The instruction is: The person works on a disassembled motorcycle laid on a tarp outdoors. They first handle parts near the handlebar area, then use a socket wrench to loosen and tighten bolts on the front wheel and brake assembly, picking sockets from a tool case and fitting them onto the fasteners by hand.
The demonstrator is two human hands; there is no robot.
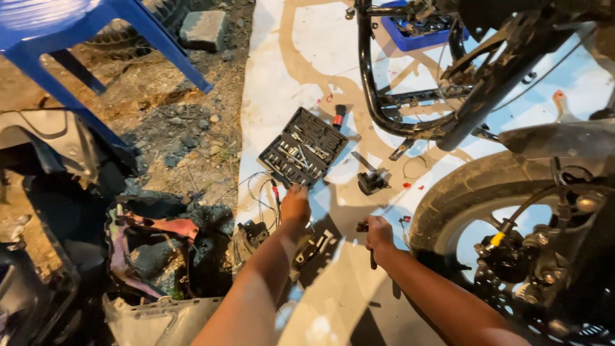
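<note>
Black metal ratchet handle (371, 257) sits clenched in your right hand (379, 234) at lower centre; it looks stiff and heavy, so grip its shaft. Your left hand (295, 205) reaches, fingers curled, touching the open black socket case (303, 148).

Both arms are bare to the elbow, each hand (296, 204) ungloved.
</note>
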